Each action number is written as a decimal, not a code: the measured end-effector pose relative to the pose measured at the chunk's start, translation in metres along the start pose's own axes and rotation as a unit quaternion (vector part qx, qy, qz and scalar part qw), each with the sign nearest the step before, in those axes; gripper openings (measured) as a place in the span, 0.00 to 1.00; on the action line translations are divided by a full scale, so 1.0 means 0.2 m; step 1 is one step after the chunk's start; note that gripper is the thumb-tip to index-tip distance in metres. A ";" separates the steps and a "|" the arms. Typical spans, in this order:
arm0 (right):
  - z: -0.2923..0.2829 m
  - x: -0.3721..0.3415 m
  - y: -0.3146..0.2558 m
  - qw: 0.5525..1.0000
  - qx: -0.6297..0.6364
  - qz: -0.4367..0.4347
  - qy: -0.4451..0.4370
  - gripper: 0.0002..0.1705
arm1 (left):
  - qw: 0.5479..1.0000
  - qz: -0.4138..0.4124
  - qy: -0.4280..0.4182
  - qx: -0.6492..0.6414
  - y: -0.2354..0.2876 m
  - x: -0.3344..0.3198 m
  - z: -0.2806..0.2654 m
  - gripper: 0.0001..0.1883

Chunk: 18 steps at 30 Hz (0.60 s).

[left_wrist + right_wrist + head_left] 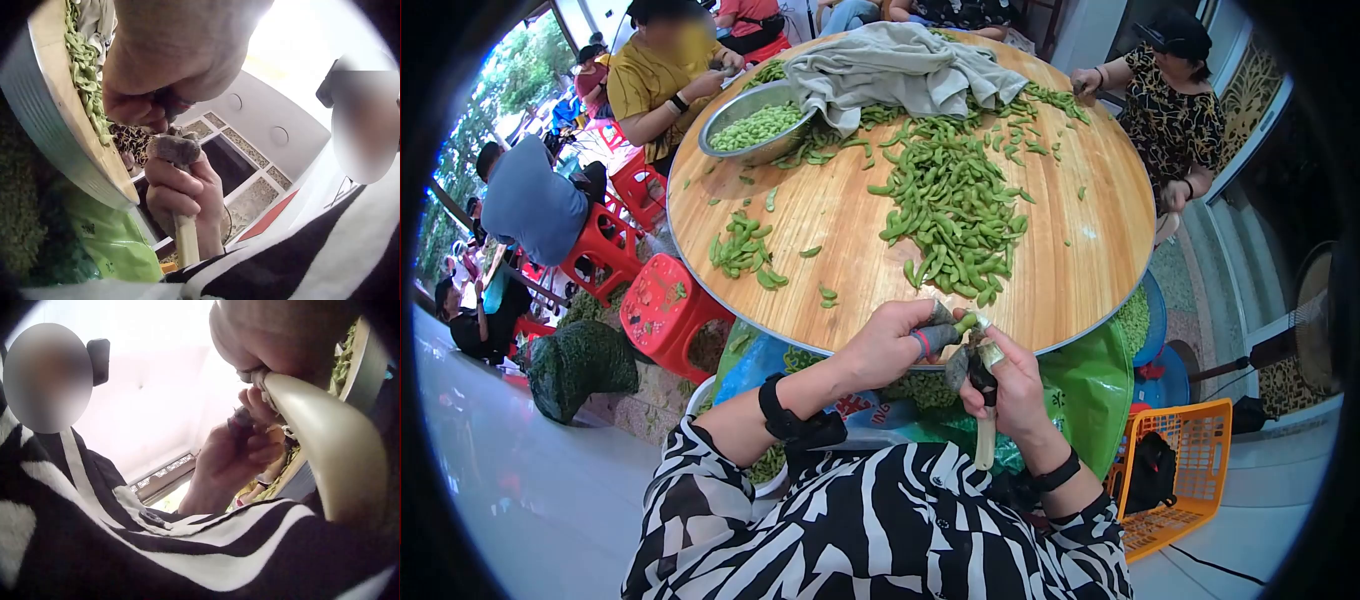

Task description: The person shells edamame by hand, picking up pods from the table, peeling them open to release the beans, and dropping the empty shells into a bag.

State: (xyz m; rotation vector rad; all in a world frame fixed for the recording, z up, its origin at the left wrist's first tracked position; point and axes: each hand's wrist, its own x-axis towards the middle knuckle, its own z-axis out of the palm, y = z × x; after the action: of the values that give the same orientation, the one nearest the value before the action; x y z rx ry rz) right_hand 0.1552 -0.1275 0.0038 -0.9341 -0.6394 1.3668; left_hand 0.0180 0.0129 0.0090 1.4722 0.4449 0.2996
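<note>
At the table's near edge, my left hand [887,345] pinches a green pod [966,322] between thumb and finger, with dark wraps on the fingertips. Close against it, my right hand [1012,388] curls round a tool with a pale handle [986,440]; its fingertips are also wrapped. The tool's working end is hidden among the fingers. In the left wrist view the right hand [181,194] grips the pale handle [187,240]. The right wrist view has the handle [331,444] large in front and the left hand [228,456] behind it.
Pods [955,200] are heaped on the round wooden table [830,290]. A metal bowl [803,132] of shelled beans and a grey cloth [900,70] stand farther back. People sit around the table. An orange basket [1215,470] is at the right, a red stool [662,310] at the left.
</note>
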 end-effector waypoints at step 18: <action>-0.01 -0.02 0.00 0.999 0.038 -0.003 -0.007 0.22 | 0.999 0.037 -0.033 -0.021 -0.03 0.00 -0.01 0.12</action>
State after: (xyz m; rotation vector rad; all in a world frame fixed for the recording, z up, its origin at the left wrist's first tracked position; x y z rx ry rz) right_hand 0.1569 -0.1326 0.0028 -0.8606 -0.5966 1.3842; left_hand 0.0160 0.0134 0.0021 1.4547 0.3298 0.3168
